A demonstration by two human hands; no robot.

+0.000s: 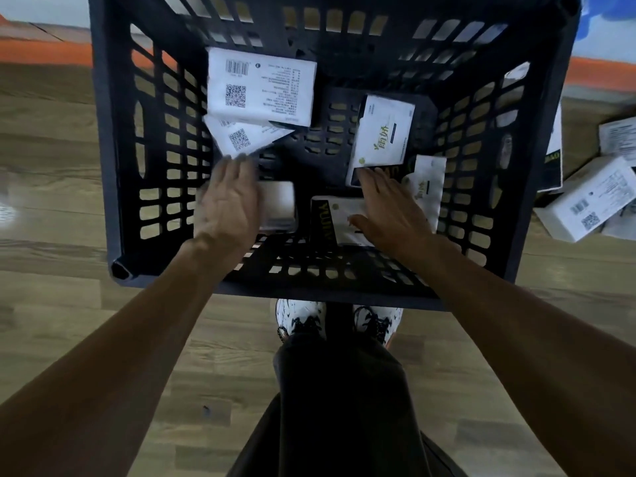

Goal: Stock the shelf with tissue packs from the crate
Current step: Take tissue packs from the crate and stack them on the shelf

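A dark slatted crate (113, 166) stands on the wooden floor and holds several white tissue packs. Both my hands reach down into it with fingers stretched out. My left hand (227, 201) hovers over a plain white pack (278, 206) at the crate's near left, its fingertips near a tilted pack with a QR code (244, 137). My right hand (385, 208) lies over a pack with a dark band (337, 215), fingertips at the lower edge of a pack with green lettering (382, 132). A larger pack with a barcode (261, 87) lies at the far left.
More tissue packs (585, 201) lie on the floor to the right of the crate. My shoes (337, 321) and dark trousers are just behind the crate's near wall. An orange strip (44, 53) runs along the floor beyond the crate.
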